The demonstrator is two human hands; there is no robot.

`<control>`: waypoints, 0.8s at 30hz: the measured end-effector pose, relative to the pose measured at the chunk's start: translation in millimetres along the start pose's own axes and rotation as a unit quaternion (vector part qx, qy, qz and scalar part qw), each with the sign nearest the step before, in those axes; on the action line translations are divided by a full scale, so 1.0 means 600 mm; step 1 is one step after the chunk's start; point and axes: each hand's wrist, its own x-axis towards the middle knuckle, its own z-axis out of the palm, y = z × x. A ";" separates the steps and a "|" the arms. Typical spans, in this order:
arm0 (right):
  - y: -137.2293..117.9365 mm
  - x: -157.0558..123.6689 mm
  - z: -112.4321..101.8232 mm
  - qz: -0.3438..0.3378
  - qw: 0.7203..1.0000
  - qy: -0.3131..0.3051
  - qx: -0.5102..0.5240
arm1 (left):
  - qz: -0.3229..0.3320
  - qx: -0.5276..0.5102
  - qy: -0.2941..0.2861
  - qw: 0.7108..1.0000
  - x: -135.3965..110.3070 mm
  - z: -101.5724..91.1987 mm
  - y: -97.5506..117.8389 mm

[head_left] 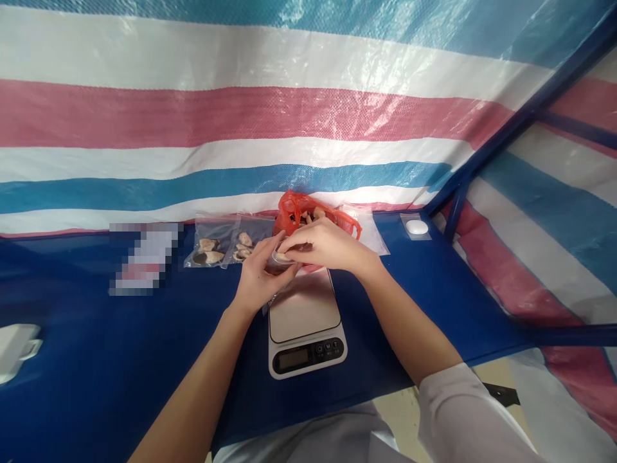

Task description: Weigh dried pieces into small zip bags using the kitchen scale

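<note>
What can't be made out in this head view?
Head view:
- small clear container: mostly hidden by left hand and right hand
- red plastic bag: contents partly hidden by its folds
- pixelated item: blurred
- white object: cut off by left edge
- digital scale display: reading too small

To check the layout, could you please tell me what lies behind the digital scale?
Behind the digital scale sits a red plastic bag of pale pieces, beside a clear bag of similar pieces. The left hand and right hand hide its base.

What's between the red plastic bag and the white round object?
In the head view, a clear plastic bag lies beside the red plastic bag, short of the white round object, on the blue tarp.
</note>
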 end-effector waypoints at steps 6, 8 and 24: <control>0.006 0.003 0.016 -0.032 0.999 -0.016 -0.035 | 0.000 0.016 0.000 1.000 0.000 0.001 -0.003; 0.006 0.003 0.016 -0.039 0.999 -0.016 -0.018 | 0.004 0.013 0.005 1.000 -0.001 0.001 -0.004; 0.018 -0.002 -0.003 -0.002 0.997 0.031 0.078 | -0.050 0.016 0.037 0.998 0.002 0.003 0.001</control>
